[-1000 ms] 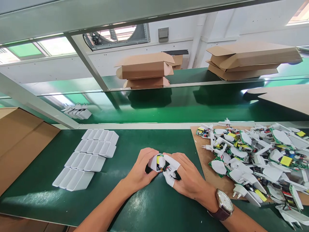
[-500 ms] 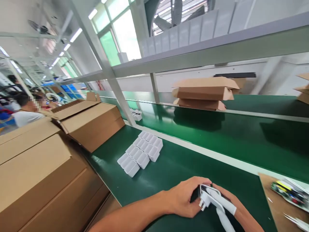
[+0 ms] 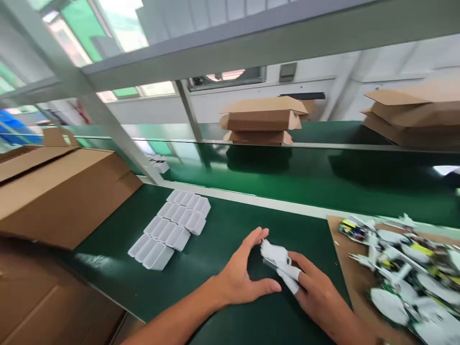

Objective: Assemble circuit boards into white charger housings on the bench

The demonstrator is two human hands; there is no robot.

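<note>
White adapter (image 3: 275, 254), one, is sitting near, between two hands, four rows of white casings (image 3: 169, 226) lying left; it is looking blocky and pale; the right hand (image 3: 318, 293) is grasping it in white-sheathed fingers (image 3: 293, 272); the left hand (image 3: 241, 279), earlier cupping it, is spreading its fingers wide

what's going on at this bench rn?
A person is working bare-armed at a green bench. The right hand, with white covers on its thumb and a finger, grips a small white plastic piece. The left hand is spread open beside it; whether its fingertips touch the piece is unclear. White open-topped cases stand in rows to the left, and circuit boards with white parts are heaped on a brown board to the right.
</note>
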